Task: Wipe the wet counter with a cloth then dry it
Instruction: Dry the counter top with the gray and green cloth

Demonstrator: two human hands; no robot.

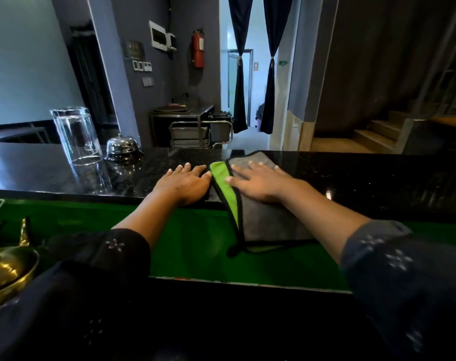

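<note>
A grey cloth (268, 220) with a green underside and black trim lies over the near edge of the black polished counter (365, 178), its lower part hanging down toward me. My right hand (260, 182) presses flat on the cloth's upper part with straight fingers. Just left of the cloth, my left hand (185, 182) rests flat on the bare counter, fingers straight and spread, close to the cloth's green fold.
An upturned clear glass (77, 135) and a chrome call bell (122, 147) stand on the counter at the left. A brass vessel (5, 264) sits at the lower left on the green ledge (195, 246). Beyond the counter are a steel trolley (193, 131) and stairs (378, 136).
</note>
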